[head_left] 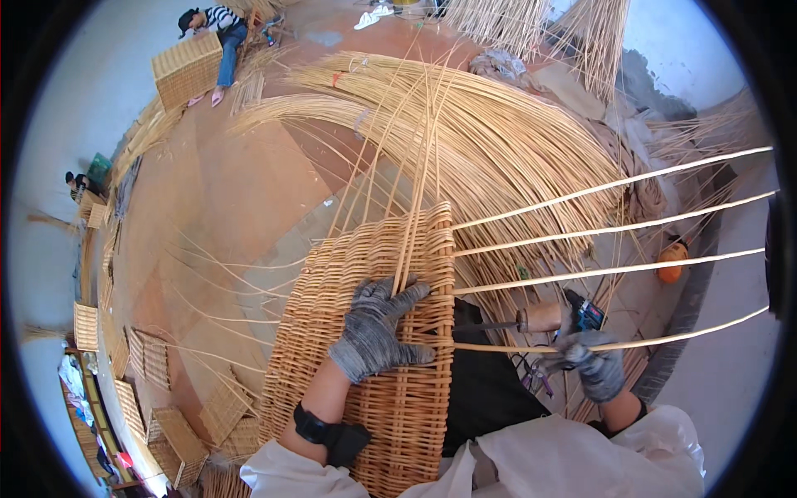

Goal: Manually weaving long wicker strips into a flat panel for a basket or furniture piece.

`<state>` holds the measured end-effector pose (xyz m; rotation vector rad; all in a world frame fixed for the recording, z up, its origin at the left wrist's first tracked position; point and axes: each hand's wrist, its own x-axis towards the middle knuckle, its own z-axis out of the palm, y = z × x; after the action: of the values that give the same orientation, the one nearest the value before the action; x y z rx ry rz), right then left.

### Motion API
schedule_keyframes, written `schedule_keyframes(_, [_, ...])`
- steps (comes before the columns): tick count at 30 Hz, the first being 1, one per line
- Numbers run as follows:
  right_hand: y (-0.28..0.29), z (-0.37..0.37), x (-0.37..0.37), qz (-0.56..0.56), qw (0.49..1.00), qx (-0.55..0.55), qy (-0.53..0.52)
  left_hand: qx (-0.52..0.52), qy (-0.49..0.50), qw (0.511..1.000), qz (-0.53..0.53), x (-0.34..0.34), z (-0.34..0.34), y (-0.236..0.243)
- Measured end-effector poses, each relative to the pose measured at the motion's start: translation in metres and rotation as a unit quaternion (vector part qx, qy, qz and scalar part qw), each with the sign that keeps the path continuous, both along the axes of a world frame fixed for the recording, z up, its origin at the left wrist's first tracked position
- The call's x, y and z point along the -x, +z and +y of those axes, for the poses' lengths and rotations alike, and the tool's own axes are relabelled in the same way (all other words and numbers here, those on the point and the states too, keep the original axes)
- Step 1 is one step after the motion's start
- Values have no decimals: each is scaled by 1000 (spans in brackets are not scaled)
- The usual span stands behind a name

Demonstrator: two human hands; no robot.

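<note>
A woven wicker panel (pixel 365 415), perhaps one face of a basket, leans across my lap. My left hand (pixel 374 328), in a grey knit glove, lies on it with fingers spread, next to a few canes that rise past the far edge. From the panel's right edge several long canes stick out to the right. My gloved right hand (pixel 594 365) is closed around the lowest cane (pixel 664 340). Just above that cane, an awl (pixel 540 318) with a wooden handle points its metal shaft at the panel's right edge; whether the tip is inside the weave is hidden.
A large bundle of canes (pixel 498 141) covers the floor ahead. Beyond my right hand lie a cordless drill (pixel 584 310) and an orange round object (pixel 671 262). Wicker panels (pixel 178 436) stand at the left. Far left, a person (pixel 220 21) sits beside a wicker box (pixel 187 70).
</note>
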<state>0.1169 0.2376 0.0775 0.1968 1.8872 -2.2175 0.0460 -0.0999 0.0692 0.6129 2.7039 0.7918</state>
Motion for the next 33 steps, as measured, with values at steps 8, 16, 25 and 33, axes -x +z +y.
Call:
schedule_keyframes(8, [6, -14, 25, 125, 984, -125, 38, 10, 20, 1000, -2, 2, 4, -1])
schedule_keyframes(16, [25, -34, 88, 77, 936, -118, 323, 33, 7, 999, -1, -2, 4, 2])
schedule_keyframes(25, [-12, -33, 102, 481, 795, -185, 321, 52, 13, 999, 2, 4, 7, -1])
schedule_keyframes(33, [-5, -45, 104, 557, 739, -267, 267, 36, 40, 998, 28, 6, 16, 0])
